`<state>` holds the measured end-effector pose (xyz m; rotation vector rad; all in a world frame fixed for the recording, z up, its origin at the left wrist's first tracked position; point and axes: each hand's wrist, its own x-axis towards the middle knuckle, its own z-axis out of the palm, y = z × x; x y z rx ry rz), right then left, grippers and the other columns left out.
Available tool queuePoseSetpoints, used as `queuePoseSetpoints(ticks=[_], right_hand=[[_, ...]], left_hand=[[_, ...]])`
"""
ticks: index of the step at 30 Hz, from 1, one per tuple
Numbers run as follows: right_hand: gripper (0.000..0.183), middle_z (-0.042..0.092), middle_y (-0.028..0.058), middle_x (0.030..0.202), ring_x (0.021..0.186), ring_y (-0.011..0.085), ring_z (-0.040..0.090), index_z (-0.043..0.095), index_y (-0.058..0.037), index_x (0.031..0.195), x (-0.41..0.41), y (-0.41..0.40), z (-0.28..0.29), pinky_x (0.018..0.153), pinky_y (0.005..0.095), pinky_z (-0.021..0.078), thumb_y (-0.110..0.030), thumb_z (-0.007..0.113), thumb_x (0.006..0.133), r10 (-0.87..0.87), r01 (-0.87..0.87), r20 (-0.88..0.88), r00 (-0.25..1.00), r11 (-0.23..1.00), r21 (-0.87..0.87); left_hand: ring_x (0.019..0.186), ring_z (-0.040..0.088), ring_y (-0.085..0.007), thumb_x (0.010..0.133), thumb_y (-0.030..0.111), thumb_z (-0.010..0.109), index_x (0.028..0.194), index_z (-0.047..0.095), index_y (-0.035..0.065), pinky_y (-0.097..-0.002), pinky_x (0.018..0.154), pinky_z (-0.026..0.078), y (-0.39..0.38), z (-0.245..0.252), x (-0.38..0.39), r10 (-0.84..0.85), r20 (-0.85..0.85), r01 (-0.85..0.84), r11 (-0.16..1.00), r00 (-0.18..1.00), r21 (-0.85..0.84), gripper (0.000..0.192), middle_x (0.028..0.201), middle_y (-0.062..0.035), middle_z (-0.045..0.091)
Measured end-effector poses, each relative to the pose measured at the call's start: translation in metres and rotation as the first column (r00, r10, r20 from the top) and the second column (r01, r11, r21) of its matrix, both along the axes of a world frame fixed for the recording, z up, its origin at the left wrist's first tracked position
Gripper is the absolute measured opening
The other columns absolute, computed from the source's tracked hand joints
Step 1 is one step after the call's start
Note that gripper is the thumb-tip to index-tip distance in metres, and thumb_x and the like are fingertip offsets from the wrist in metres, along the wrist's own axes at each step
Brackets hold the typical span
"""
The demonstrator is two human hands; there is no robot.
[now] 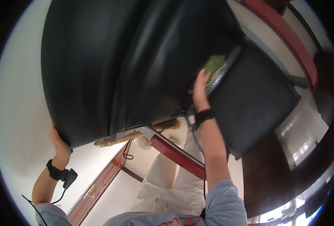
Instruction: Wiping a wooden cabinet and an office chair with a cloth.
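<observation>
A large black leather-look chair backrest fills the upper middle of the view and meets a black seat at its right. My left hand rests against the backrest's lower left edge, holding nothing. With my right hand I hold a green cloth or pad against the perforated strip where backrest and seat meet. The hand and the green piece are slightly blurred, and part of the grip is hidden. Black bands with cables sit on both wrists.
Red armrests flank the chair, the other at upper right. A pale wall stands at left, a reddish-brown door at lower left. Dark glossy wooden furniture is at right. A black cable hangs beside my right forearm.
</observation>
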<state>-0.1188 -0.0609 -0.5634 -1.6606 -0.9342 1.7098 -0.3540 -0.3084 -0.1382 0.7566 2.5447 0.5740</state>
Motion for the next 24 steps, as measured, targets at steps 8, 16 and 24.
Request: queuePoseSetpoints(ticks=[8, 16, 24], right_hand=[[0.091, 0.008, 0.0209, 0.144, 0.132, 0.0376, 0.008, 0.003, -0.0003, 0.138, 0.006, 0.214, -0.007, 0.107, 0.0389, 0.0098, -0.065, 0.033, 0.082, 0.022, -0.009, -0.078, 0.997, 0.986, 0.167], [0.083, 0.005, 0.0168, 0.145, 0.133, 0.0341, 0.001, 0.000, -0.0037, 0.139, 0.016, 0.124, -0.017, 0.108, 0.0421, 0.0040, -0.060, 0.031, 0.086, 0.042, -0.037, -0.060, 0.997, 0.995, 0.088], [0.070, 0.019, 0.0078, 0.142, 0.127, 0.0197, 0.023, 0.015, -0.0001, 0.137, 0.025, -0.121, 0.017, 0.105, 0.0277, 0.0161, -0.050, 0.032, 0.091, -0.087, 0.040, -0.166, 0.982, 0.962, -0.269]], left_hand=[[0.104, 0.046, -0.0154, 0.092, 0.049, 0.022, 0.122, 0.039, 0.0014, -0.0277, 0.092, 0.033, -0.008, 0.007, 0.017, 0.172, 0.134, -0.182, 0.981, 0.976, 0.068, 0.059, 0.113, -0.0072, 0.051], [0.104, 0.045, -0.0152, 0.093, 0.047, 0.021, 0.119, 0.041, 0.0016, -0.0277, 0.091, 0.033, -0.013, 0.021, 0.016, 0.071, 0.154, -0.075, 0.997, 0.986, 0.022, 0.056, 0.112, -0.0066, 0.051], [0.104, 0.047, -0.0174, 0.093, 0.045, 0.020, 0.123, 0.037, -0.0063, -0.0270, 0.090, 0.033, 0.024, 0.013, 0.023, -0.068, -0.002, 0.068, 0.997, 0.998, -0.047, 0.061, 0.113, -0.0119, 0.052]])
